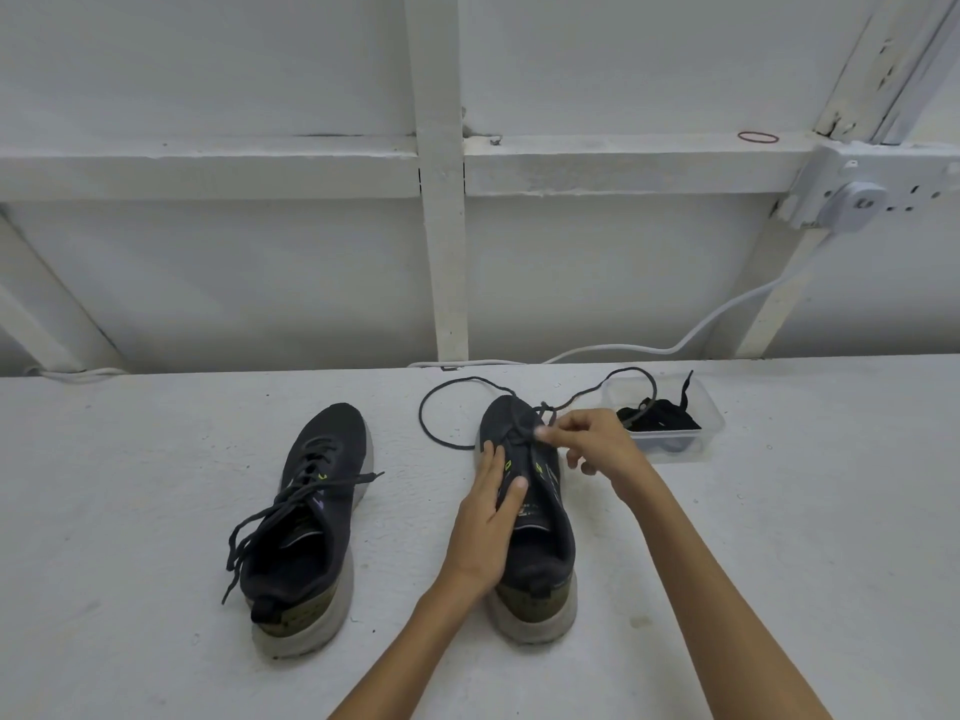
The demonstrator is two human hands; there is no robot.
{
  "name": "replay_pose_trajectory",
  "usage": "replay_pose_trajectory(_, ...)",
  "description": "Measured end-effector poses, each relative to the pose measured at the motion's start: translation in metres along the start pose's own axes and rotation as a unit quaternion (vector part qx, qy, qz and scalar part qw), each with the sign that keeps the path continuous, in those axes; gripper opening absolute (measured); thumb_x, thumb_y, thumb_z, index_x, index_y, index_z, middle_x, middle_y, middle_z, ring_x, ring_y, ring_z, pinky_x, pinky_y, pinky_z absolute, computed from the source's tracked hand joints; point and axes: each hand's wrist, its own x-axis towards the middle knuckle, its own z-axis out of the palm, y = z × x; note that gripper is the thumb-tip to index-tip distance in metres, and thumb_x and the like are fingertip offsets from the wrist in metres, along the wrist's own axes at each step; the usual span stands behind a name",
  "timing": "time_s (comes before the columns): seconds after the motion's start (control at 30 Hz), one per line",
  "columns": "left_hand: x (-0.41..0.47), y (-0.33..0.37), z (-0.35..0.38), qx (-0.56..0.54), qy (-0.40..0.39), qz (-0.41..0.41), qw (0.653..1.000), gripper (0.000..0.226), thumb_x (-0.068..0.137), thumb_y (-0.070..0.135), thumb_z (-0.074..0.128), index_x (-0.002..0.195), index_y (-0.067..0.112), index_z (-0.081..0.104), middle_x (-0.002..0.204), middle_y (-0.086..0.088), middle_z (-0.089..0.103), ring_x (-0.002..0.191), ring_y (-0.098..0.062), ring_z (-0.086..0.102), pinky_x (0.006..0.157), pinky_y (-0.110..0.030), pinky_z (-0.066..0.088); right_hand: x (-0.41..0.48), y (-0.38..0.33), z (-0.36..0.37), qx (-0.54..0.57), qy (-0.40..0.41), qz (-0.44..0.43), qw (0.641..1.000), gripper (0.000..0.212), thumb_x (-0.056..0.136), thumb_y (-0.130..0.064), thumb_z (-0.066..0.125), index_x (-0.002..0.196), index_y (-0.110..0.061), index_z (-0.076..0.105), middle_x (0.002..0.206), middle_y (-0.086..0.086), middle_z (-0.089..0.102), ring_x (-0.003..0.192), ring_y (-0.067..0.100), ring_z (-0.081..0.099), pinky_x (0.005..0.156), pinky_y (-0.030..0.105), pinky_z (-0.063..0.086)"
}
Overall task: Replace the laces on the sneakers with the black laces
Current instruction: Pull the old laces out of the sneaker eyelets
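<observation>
Both forearms reach in from bottom edge over white table. L hand lies w/ straight fingers pressed on tongue & side of the part-unlaced sneaker, heel toward camera. R hand, just beyond, pinches dark grey lace at lowest eyelets nr the toe; hands close, not touching. Lace loops on table past the toe, one end running over clear plastic container w/ black laces inside, right of shoe. Laced sneaker sits well left, untied. White cable runs behind.
</observation>
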Motion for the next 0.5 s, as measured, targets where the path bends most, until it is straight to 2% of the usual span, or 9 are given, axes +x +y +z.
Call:
replay_pose_trajectory(0.1,0.0,0.0,0.0,0.003,-0.004,-0.002,1.0,0.058,0.101,0.037,0.043,0.153,0.024,0.019,0.161,0.014,0.009,0.144,0.001,0.012,0.116,-0.018,0.014,0.0,0.0,0.003,-0.015,-0.008,-0.011,1.0,0.023,0.082,-0.014,0.076,0.084,0.006,0.067,0.061,0.003,0.057,0.048,0.01,0.046,0.042,0.014,0.032)
replay_pose_trajectory(0.17,-0.001,0.001,0.0,0.004,-0.009,-0.003,1.0,0.059,0.101,0.037,0.043,0.153,0.024,0.018,0.161,0.015,0.008,0.142,0.004,0.011,0.116,-0.017,0.013,0.002,-0.005,0.002,0.015,0.046,-0.032,0.998,0.015,0.085,-0.011,0.072,0.08,0.003,0.067,0.061,0.002,0.057,0.049,0.012,0.046,0.041,0.013,0.032)
replay_pose_trajectory(0.27,0.0,0.001,0.001,0.003,-0.012,-0.004,1.0,0.059,0.101,0.038,0.043,0.153,0.024,0.018,0.161,0.015,0.008,0.143,0.003,0.009,0.116,-0.018,0.011,0.008,-0.01,-0.004,0.108,0.116,-0.031,0.987,0.014,0.089,-0.013,0.069,0.079,-0.006,0.063,0.068,0.002,0.056,0.05,0.014,0.047,0.043,0.018,0.03)
replay_pose_trajectory(0.33,0.0,0.001,0.001,0.001,-0.011,-0.005,1.0,0.059,0.101,0.038,0.043,0.153,0.024,0.018,0.161,0.015,0.008,0.143,0.003,0.009,0.115,-0.016,0.011,0.005,-0.009,-0.005,0.081,0.084,-0.029,0.993,0.016,0.087,-0.017,0.072,0.084,-0.002,0.065,0.07,0.003,0.059,0.051,0.013,0.048,0.044,0.02,0.031)
replay_pose_trajectory(0.43,0.002,0.0,0.001,0.001,-0.007,-0.004,1.0,0.058,0.101,0.036,0.043,0.153,0.024,0.019,0.161,0.014,0.008,0.141,0.005,0.009,0.114,-0.016,0.011,-0.004,-0.005,0.003,-0.033,-0.013,-0.028,0.999,0.021,0.08,-0.018,0.079,0.085,-0.001,0.069,0.067,0.003,0.063,0.05,0.011,0.051,0.042,0.016,0.034)
replay_pose_trajectory(0.5,0.001,0.0,0.001,0.0,-0.006,-0.003,1.0,0.058,0.102,0.035,0.044,0.153,0.023,0.02,0.161,0.014,0.009,0.14,0.006,0.009,0.114,-0.015,0.011,-0.001,-0.002,0.006,-0.055,0.002,-0.051,0.997,0.016,0.079,-0.014,0.079,0.074,-0.004,0.068,0.064,0.003,0.064,0.047,0.011,0.052,0.047,0.016,0.039)
